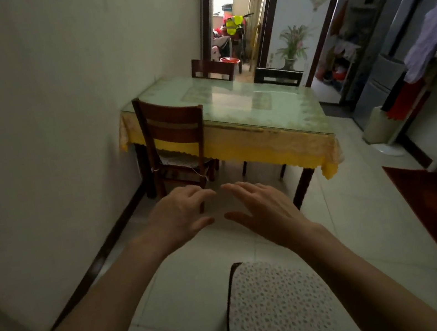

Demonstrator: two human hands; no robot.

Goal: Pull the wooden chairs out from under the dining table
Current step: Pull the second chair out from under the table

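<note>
Fingers of both my left hand point(183, 213) and right hand point(266, 209) are spread and empty, well short of the nearest wooden chair point(175, 143), tucked under the dining table point(229, 99) by the wall; likely stiff and heavy, best gripped by its top rail.

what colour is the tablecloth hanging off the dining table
Yellow, with a scalloped lace-like edge; the tablecloth shows best in the head view, draped along the table's near side.
</note>
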